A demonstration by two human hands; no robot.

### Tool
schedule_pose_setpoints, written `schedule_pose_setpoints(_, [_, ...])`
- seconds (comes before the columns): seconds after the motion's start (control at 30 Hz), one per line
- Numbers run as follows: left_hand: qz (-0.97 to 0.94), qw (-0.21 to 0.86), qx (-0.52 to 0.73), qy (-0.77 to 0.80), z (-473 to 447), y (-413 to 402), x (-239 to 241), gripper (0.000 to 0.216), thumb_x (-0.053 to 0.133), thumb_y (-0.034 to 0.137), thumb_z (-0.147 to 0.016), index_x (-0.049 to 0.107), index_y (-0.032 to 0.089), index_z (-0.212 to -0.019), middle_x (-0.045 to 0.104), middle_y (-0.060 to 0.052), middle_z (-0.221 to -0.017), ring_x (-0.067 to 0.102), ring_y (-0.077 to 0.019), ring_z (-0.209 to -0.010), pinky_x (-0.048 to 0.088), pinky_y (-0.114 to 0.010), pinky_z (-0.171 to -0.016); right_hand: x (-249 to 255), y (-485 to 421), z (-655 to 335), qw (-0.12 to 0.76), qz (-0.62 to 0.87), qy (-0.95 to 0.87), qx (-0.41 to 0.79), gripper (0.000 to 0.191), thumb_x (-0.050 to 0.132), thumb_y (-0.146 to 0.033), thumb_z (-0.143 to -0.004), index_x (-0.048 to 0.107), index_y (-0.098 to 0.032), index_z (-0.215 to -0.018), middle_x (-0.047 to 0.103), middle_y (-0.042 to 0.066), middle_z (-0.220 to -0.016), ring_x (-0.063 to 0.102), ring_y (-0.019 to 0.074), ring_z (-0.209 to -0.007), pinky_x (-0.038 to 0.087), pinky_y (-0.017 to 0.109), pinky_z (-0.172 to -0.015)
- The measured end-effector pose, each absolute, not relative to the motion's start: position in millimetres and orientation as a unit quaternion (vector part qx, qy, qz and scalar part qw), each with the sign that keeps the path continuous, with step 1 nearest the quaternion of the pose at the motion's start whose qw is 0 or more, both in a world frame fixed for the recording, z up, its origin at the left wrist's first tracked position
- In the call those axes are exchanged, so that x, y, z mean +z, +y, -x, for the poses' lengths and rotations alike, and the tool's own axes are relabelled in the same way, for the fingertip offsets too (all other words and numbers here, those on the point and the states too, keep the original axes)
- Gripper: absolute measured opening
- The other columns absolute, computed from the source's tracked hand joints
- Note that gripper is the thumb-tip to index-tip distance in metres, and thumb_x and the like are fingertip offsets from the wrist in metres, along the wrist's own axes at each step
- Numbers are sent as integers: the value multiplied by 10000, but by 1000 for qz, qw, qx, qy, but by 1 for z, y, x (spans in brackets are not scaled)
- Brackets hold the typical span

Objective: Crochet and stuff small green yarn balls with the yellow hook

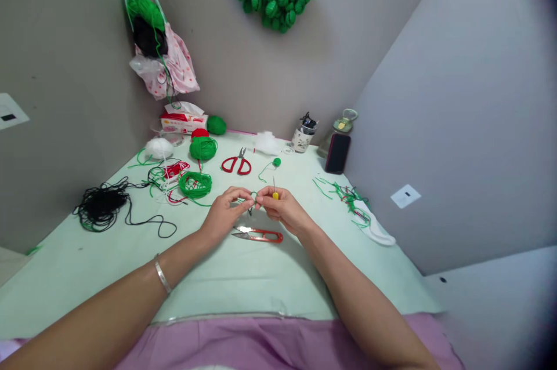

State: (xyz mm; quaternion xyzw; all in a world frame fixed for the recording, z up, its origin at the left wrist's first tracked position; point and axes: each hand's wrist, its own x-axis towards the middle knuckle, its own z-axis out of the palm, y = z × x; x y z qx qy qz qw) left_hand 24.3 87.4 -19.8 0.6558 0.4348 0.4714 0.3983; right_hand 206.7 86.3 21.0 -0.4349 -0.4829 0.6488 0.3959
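Note:
My left hand (230, 209) pinches green yarn (255, 194), which makes a small loop between my fingertips. Meeting it there, my right hand (285, 207) is closed on a crochet hook with a yellow handle (275, 195), its thin metal shaft pointing up. The right thumb and finger also touch the yarn loop. A strand runs from the left hand toward a green yarn coil (195, 185). Just below the hands lie orange thread snips (263, 235), blades to the left. Beyond them is a small green crocheted ball (277, 162) with a loose tail.
Black yarn (102, 205) lies tangled at left. Red-handled pliers (237, 164), a green yarn ball (203, 148), white yarn (159, 148) and white stuffing (267, 142) are farther back. A phone (338, 153) leans at right, near yarn scraps (348, 196). Partition walls enclose the table (243, 283).

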Motion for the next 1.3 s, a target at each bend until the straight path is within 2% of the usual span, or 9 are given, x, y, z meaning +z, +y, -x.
schedule_pose_setpoints(0.17, [-644,404,477,441,-25,86,-16,148,658,347,-834,686,228,-751,698,-79,-1146,656,-291,-1127,437,-430,-1044,16,88,-206,423,439,-473,636,399,897,-413,-614,630,-175,-790,693,-37,-672,234,7,-423,89,251,-468])
schedule_pose_setpoints(0.3, [-646,376,494,444,-25,85,-15,115,661,318,-830,679,237,-751,680,-72,-1093,616,-287,-1133,403,-434,-1051,11,90,-205,445,448,-464,621,394,890,-394,-596,623,-184,-796,697,-39,-673,239,10,-419,100,251,-458])
schedule_pose_setpoints(0.43, [-649,343,511,447,-24,84,-16,90,698,329,-831,733,247,-840,670,-67,-1027,585,-287,-1097,391,-435,-1033,10,92,-205,450,458,-464,610,397,890,-396,-589,627,-189,-802,694,-37,-661,236,17,-416,98,254,-452])
schedule_pose_setpoints(0.57, [-651,344,514,439,-25,83,-17,163,741,368,-823,801,266,-936,677,-55,-1004,606,-271,-1059,413,-407,-999,10,91,-204,442,465,-478,600,394,891,-424,-585,647,-185,-781,663,-42,-614,241,27,-423,119,254,-453])
schedule_pose_setpoints(0.87, [-623,393,502,453,-24,90,-20,137,775,359,-742,797,239,-679,680,-37,-801,652,-239,-838,473,-373,-848,9,85,-198,439,485,-523,547,321,871,-418,-618,708,-177,-754,661,-23,-617,330,62,-488,204,252,-474])
schedule_pose_setpoints(1.0, [-606,398,510,462,-23,89,-13,125,760,347,-726,775,228,-690,684,-34,-814,642,-235,-842,465,-370,-857,8,83,-195,450,492,-534,520,328,870,-420,-618,716,-181,-782,688,0,-695,400,76,-525,256,253,-490])
schedule_pose_setpoints(1.2, [-573,422,519,473,-22,90,-9,172,769,389,-729,761,218,-721,704,-39,-858,637,-244,-896,452,-367,-898,4,88,-196,478,514,-553,448,310,781,-468,-720,709,-187,-828,704,25,-742,457,102,-554,329,268,-520])
schedule_pose_setpoints(1.3, [-548,454,514,479,-19,93,-12,225,784,431,-732,771,210,-775,738,-46,-863,648,-243,-872,462,-361,-863,5,95,-210,487,536,-569,390,306,736,-474,-766,706,-185,-862,729,56,-809,492,128,-586,379,290,-563])
